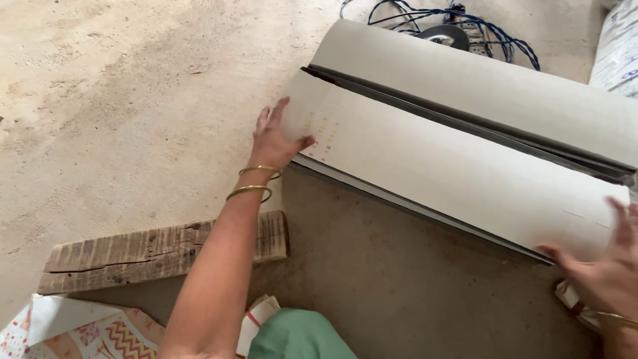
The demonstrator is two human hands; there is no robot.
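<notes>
Head view looks down on a stack of large grey-white cardboard sheets lying on a brown board over a sandy concrete floor. At the near-left corner of the top sheet the left hand rests with fingers spread, thumb pressed on the sheet's face beside a small cluster of printed red and yellow colour marks; it is open against the sheet rather than closed round it. Two gold bangles sit on that wrist. At the far right the right hand grips the sheet's lower right edge, thumb under the edge and fingers on top.

Behind the top sheet a second pale sheet curves upward, with a dark gap between the two. Beyond it a tangle of blue cable lies on the floor around a dark round object. In the top right corner a white printed sack shows. A weathered wooden plank lies left of the board, and patterned printed cartons with red zigzags sit at the bottom left, next to green cloth.
</notes>
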